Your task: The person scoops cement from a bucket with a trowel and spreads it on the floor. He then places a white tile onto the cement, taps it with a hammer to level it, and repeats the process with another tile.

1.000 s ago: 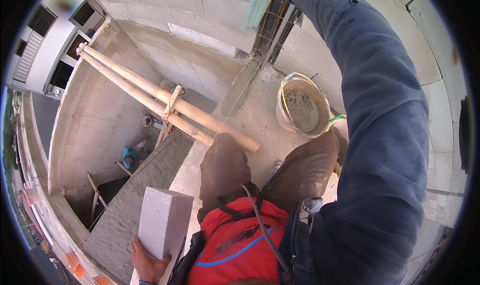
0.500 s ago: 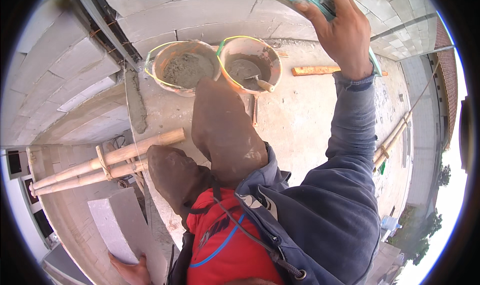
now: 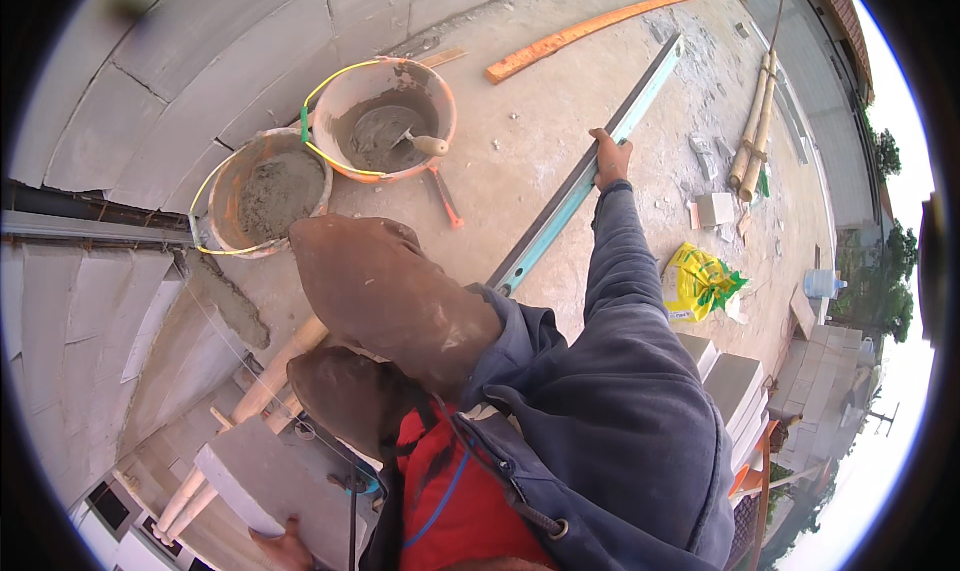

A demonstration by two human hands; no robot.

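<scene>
My right hand (image 3: pixel 610 158) is closed round the middle of a long teal and dark metal level (image 3: pixel 545 239), which stretches diagonally over the concrete floor. At the lower left my left hand (image 3: pixel 282 546) grips a pale grey block (image 3: pixel 268 479), with much of the hand and the block's far end hidden. In front of my knees stand two buckets of mortar, one (image 3: pixel 265 198) smeared grey, the other (image 3: pixel 340 121) with a trowel (image 3: pixel 428 146) in it. A red-handled tool (image 3: pixel 450 212) lies beside them.
A block wall (image 3: pixel 170 61) runs along the upper left. Bamboo poles (image 3: pixel 240 411) span a drop at lower left. An orange plank (image 3: pixel 575 33), poles (image 3: pixel 752 136), a yellow bag (image 3: pixel 690 283), water jug (image 3: pixel 822 282) and stacked blocks (image 3: pixel 730 391) lie around the floor.
My view has swung to the right. My right hand, with the level, has come down from against the wall to out over the floor. My left hand still holds the block.
</scene>
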